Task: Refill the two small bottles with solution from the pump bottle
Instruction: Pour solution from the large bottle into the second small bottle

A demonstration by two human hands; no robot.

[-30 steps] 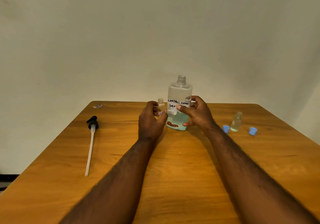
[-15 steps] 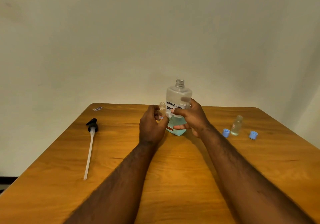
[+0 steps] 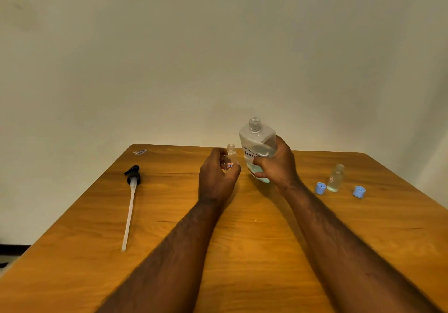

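Note:
My right hand (image 3: 276, 167) grips the large clear bottle (image 3: 257, 140), which has a handwritten label, an open threaded neck and pale blue liquid at its bottom; it is tilted a little. My left hand (image 3: 215, 177) holds a small clear uncapped bottle (image 3: 230, 157) upright just left of it. A second small bottle (image 3: 335, 178), uncapped and holding clear liquid, stands on the wooden table (image 3: 242, 252) at the right. Two blue caps, one (image 3: 320, 188) left and one (image 3: 359, 191) right of it, lie beside it. The black pump head with its long white tube (image 3: 131, 198) lies at the left.
A small scrap of sticker (image 3: 140, 152) lies at the table's far left corner. A plain wall stands right behind the far edge. The table's left and right edges slope away on both sides.
My right hand has closed round the large bottle, lifted it and tilted it. My left hand has kept holding the small bottle. The view has tipped upward a little.

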